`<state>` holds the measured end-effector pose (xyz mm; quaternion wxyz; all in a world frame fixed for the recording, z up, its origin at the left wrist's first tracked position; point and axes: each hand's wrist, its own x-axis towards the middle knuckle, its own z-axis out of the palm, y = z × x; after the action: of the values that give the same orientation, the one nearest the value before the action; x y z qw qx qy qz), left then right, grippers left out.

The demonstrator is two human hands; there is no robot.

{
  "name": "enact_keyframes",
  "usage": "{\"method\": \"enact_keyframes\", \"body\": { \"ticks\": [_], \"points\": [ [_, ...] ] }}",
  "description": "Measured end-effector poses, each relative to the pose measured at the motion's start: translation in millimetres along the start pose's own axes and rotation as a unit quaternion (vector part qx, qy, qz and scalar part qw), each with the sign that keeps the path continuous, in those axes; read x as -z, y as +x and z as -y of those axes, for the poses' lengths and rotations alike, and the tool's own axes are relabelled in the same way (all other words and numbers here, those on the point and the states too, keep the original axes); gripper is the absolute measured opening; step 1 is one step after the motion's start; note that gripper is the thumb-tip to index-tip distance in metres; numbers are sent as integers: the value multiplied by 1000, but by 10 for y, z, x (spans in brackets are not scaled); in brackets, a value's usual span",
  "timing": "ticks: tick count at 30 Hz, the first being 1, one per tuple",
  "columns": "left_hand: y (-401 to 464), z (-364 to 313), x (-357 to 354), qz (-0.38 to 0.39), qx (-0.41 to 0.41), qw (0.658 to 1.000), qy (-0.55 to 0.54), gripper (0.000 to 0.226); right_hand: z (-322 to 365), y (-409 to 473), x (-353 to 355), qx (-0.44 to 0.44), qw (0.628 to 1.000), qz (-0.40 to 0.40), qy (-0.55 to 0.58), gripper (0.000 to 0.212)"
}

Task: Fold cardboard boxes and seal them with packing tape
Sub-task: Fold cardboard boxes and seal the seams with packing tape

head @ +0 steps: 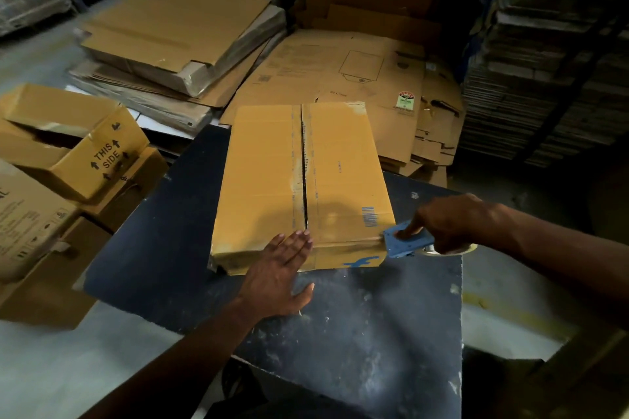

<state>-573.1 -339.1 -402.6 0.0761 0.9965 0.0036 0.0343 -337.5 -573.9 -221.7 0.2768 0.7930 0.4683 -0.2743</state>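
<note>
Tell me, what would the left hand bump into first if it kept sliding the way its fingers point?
The left hand already rests on the cardboard box. Sliding onward, its fingers would probably meet the box's open centre seam first.

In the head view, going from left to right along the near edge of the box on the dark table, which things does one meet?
Left hand pressing flat on the cardboard box → blue logo → blue tape dispenser → right hand gripping it.

- A dark, scuffed table (357,333) carries 1 cardboard box (303,180), lying flat with its 2 top flaps closed along a middle seam.
- On the floor (51,367) to the left stand cardboard boxes (68,153), and behind the table lie stacks of flattened cardboard (177,44).
</note>
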Motion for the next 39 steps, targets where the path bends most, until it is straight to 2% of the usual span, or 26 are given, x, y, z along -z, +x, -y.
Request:
{"method": "enact_keyframes", "body": {
  "ticks": [10,14,17,20,23,27,31,36,39],
  "points": [
    [183,-288,125,-29,42,998,22,84,-147,105,-240,13,999,-25,34,67],
    [588,-757,153,23,-40,998,-30,89,-162,115,-249,15,998,-49,45,64],
    [855,-973,28,53,-54,997,-16,91,-198,88,-270,13,997,-61,53,62],
    [885,-904,-72,43,-33,997,-53,83,-249,31,-363,12,994,-78,75,63],
    [880,-839,-78,55,-48,996,-55,80,-311,-41,-501,9,989,-82,122,61],
    [895,-856,-79,48,-54,996,-42,82,-591,-167,-607,-11,988,-89,124,59],
    [895,-844,-52,78,-40,995,-46,86,-747,-280,-716,-18,987,-71,142,62],
    [913,-860,-46,73,-40,995,-60,86,-1070,-519,-730,-20,996,-70,57,66],
    [913,-878,-31,56,-40,996,-50,86,-976,-314,-885,-13,997,-79,13,70]
  ]
}}
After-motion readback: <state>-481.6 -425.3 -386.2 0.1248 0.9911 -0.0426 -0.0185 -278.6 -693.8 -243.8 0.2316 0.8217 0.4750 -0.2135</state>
